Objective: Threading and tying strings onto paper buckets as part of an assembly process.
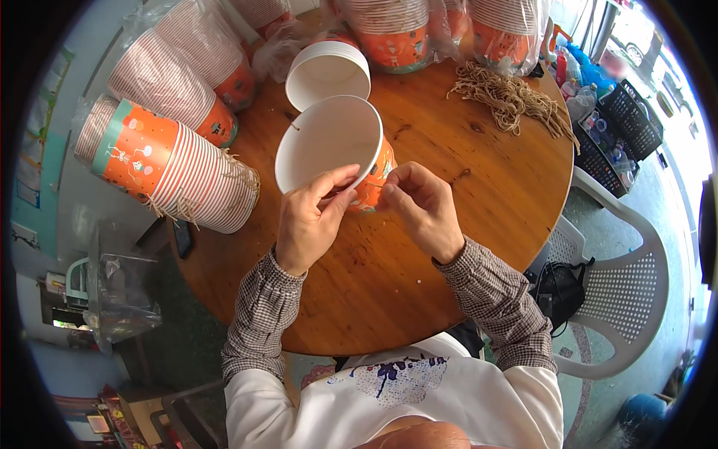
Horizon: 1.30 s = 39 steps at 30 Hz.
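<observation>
A large paper bucket, white inside and orange with printed pictures outside, leans on the table with its mouth tilted toward me. My left hand pinches its near rim between thumb and fingers. Against the bucket's right outer wall, my right hand is closed in a pinch; what lies between its fingertips is too small to make out. A short bit of brown cord shows on the inner wall near the far left rim. Just behind stands a short stack of white paper buckets.
The round wooden table carries a heap of brown cords at the far right. A stack of corded orange buckets lies at the left, beside a dark phone. Bagged bucket stacks line the far edge. A plastic chair stands right.
</observation>
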Each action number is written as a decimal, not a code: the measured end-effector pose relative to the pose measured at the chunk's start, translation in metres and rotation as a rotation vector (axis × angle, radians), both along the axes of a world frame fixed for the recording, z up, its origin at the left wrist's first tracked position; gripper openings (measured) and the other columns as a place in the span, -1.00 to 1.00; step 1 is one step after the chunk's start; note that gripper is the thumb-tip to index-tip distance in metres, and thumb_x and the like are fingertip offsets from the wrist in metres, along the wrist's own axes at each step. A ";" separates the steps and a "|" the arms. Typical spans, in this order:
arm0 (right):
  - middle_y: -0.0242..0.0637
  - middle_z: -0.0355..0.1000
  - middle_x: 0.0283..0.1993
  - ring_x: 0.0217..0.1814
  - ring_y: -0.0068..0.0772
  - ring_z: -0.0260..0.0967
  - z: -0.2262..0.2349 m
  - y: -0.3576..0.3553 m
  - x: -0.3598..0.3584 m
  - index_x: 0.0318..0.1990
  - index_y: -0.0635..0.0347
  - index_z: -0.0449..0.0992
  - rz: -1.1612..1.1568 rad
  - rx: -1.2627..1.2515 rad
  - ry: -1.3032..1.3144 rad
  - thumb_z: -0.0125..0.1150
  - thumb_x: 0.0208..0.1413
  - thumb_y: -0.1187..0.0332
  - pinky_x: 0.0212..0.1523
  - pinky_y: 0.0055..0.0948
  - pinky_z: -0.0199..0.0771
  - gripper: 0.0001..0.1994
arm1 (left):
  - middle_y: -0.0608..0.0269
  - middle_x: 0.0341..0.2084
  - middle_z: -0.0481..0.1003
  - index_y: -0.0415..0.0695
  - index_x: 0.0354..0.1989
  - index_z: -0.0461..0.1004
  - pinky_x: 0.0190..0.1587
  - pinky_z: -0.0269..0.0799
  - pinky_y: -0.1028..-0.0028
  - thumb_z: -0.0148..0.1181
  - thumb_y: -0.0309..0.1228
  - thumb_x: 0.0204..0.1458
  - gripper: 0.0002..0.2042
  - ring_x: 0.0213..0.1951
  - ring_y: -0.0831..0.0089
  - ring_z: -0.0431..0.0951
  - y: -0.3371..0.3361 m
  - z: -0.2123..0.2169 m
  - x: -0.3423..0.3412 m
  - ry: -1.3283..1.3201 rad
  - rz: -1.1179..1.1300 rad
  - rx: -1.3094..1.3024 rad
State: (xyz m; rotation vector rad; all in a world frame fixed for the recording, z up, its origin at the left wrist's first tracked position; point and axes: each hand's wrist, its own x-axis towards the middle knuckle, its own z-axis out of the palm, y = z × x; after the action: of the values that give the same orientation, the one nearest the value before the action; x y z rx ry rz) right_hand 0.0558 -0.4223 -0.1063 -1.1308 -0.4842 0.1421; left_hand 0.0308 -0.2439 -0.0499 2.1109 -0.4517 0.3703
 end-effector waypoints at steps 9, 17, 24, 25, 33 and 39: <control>-0.42 0.47 -0.34 -0.28 -0.72 0.39 -0.011 0.012 0.003 -0.25 0.35 0.41 -0.145 -0.032 0.110 0.11 0.23 0.42 -0.27 -0.64 0.42 -0.86 | 0.07 -0.29 0.60 -0.29 -0.07 0.47 -0.19 0.59 0.49 0.18 -0.63 0.07 -0.76 -0.25 0.41 0.64 0.002 -0.005 0.003 0.004 0.010 -0.022; -0.41 0.47 -0.35 -0.29 -0.72 0.39 -0.015 0.014 0.006 -0.26 0.35 0.41 -0.130 0.002 0.139 0.12 0.22 0.42 -0.27 -0.64 0.42 -0.86 | 0.10 -0.25 0.59 -0.35 -0.04 0.47 -0.13 0.55 0.55 0.15 -0.63 0.11 -0.77 -0.21 0.50 0.60 0.002 -0.002 0.001 0.009 0.010 0.041; -0.39 0.49 -0.34 -0.27 -0.70 0.42 -0.016 0.014 0.007 -0.26 0.35 0.41 -0.145 -0.042 0.136 0.13 0.21 0.44 -0.26 -0.63 0.44 -0.87 | 0.10 -0.26 0.59 -0.30 -0.08 0.49 -0.20 0.59 0.50 0.18 -0.61 0.08 -0.78 -0.24 0.39 0.64 0.000 -0.002 0.000 -0.010 0.003 0.033; -0.39 0.49 -0.34 -0.27 -0.70 0.42 -0.015 0.015 0.007 -0.26 0.35 0.41 -0.139 -0.025 0.137 0.14 0.21 0.44 -0.26 -0.63 0.45 -0.87 | 0.10 -0.26 0.58 -0.31 -0.08 0.49 -0.21 0.59 0.50 0.17 -0.61 0.08 -0.78 -0.24 0.40 0.64 -0.003 0.002 -0.002 0.016 -0.016 0.028; -0.35 0.50 -0.37 -0.33 -0.65 0.44 -0.009 0.015 0.000 -0.25 0.35 0.45 -0.199 -0.180 0.061 0.18 0.18 0.44 -0.31 -0.57 0.48 -0.87 | 0.12 -0.27 0.53 -0.38 -0.11 0.48 -0.27 0.57 0.53 0.07 -0.58 0.16 -0.82 -0.30 0.45 0.59 -0.001 0.016 0.009 0.088 -0.132 0.168; -0.31 0.50 -0.38 -0.35 -0.60 0.45 -0.009 0.016 0.000 -0.24 0.37 0.46 -0.213 -0.233 0.051 0.19 0.16 0.45 -0.30 -0.55 0.48 -0.87 | 0.19 -0.35 0.56 -0.40 -0.19 0.51 -0.30 0.53 0.57 0.05 -0.58 0.17 -0.85 -0.29 0.49 0.57 0.007 0.025 0.035 0.486 -0.270 0.104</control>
State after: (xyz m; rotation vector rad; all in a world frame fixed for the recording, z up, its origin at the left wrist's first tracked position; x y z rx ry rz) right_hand 0.0561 -0.4064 -0.1155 -1.3962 -0.3045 0.0420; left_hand 0.0658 -0.2369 -0.0254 2.1117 -0.4628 -0.3239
